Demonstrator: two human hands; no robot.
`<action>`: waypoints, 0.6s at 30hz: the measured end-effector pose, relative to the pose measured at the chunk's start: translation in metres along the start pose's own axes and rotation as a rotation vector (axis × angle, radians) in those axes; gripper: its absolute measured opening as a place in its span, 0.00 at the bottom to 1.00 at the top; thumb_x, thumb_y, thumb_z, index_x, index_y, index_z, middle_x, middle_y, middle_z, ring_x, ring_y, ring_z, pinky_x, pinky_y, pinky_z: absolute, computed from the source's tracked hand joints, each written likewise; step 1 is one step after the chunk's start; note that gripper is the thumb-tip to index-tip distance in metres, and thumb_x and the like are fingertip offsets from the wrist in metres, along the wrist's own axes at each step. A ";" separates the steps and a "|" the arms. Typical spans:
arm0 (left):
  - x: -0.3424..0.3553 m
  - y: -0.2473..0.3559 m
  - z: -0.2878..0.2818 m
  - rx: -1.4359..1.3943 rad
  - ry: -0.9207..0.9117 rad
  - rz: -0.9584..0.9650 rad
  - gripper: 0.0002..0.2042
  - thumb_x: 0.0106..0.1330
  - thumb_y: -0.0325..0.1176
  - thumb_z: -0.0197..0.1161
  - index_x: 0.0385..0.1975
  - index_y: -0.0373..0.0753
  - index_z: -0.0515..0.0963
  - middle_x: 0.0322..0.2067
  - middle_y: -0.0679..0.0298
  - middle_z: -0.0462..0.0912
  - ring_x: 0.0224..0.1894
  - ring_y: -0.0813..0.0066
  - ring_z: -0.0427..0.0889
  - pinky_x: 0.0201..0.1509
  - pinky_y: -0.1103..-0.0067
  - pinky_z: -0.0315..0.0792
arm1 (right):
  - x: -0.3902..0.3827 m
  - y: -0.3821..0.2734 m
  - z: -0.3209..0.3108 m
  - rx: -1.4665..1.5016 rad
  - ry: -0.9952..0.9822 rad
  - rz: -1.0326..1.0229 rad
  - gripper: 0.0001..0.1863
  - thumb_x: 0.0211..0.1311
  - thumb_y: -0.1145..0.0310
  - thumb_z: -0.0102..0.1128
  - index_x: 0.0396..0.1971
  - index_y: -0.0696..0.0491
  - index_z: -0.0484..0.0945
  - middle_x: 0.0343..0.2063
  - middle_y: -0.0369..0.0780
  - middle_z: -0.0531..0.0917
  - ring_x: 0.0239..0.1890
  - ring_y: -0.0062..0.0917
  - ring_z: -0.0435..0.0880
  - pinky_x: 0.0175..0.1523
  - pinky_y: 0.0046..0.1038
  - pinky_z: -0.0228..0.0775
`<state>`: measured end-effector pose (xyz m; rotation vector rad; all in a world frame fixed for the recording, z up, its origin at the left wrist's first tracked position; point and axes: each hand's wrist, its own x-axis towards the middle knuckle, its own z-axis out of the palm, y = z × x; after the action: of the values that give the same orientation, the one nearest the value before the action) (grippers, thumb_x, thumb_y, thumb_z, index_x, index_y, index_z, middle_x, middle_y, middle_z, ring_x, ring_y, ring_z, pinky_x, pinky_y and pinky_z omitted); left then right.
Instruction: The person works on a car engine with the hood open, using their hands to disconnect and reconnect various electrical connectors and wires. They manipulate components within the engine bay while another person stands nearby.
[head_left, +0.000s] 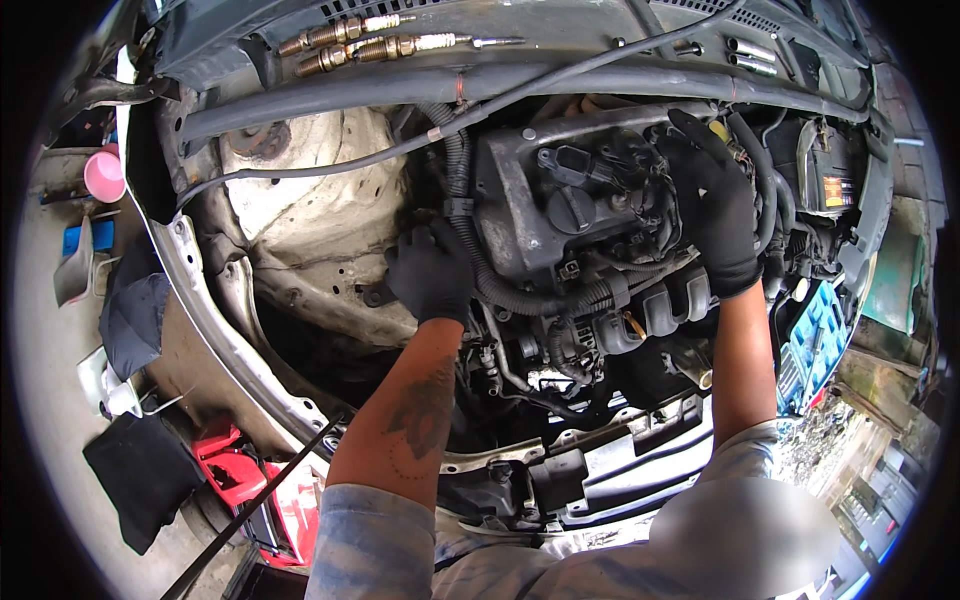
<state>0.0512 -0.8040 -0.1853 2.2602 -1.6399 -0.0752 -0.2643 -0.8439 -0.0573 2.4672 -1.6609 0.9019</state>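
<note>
Both hands wear black gloves over an open engine bay. My left hand (430,270) is closed, fingers curled down beside the corrugated hose (457,165) and against the pale inner body panel (320,235). Whatever its fingertips hold, if anything, is hidden. My right hand (712,205) lies over the right end of the engine (515,190), its fingers stretched toward the back, with nothing visible in them. Between the hands, on top of the engine, are a black oil filler cap (571,210) and a black ignition coil (566,163) with wiring close by.
Several used spark plugs (400,46) and metal sockets (752,55) lie along the back ledge. A thin hose (370,166) crosses the bay. A battery (825,165) sits at right, near a blue tool case (815,335). A red floor jack (285,510) stands at lower left.
</note>
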 end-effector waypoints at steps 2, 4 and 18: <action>-0.001 -0.002 0.000 0.006 -0.002 -0.005 0.16 0.70 0.41 0.55 0.26 0.37 0.82 0.32 0.52 0.86 0.36 0.42 0.82 0.35 0.53 0.76 | -0.001 -0.005 -0.006 0.071 -0.099 0.137 0.17 0.59 0.77 0.63 0.49 0.54 0.84 0.52 0.45 0.86 0.47 0.40 0.88 0.50 0.37 0.81; 0.000 -0.004 -0.002 0.015 0.005 -0.003 0.16 0.70 0.41 0.56 0.27 0.37 0.82 0.32 0.52 0.86 0.36 0.42 0.83 0.35 0.53 0.76 | 0.000 -0.015 -0.016 0.129 -0.194 0.146 0.17 0.57 0.75 0.66 0.49 0.54 0.84 0.54 0.46 0.85 0.50 0.42 0.86 0.54 0.39 0.79; 0.000 -0.004 0.003 0.024 -0.019 -0.002 0.16 0.71 0.42 0.55 0.29 0.37 0.83 0.33 0.49 0.86 0.36 0.41 0.83 0.36 0.51 0.77 | -0.034 -0.019 0.007 -0.085 -0.326 0.116 0.19 0.44 0.61 0.79 0.39 0.47 0.88 0.46 0.40 0.79 0.53 0.42 0.78 0.53 0.42 0.74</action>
<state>0.0545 -0.8036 -0.1893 2.2862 -1.6566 -0.0780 -0.2537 -0.8099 -0.0739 2.5922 -1.9078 0.4398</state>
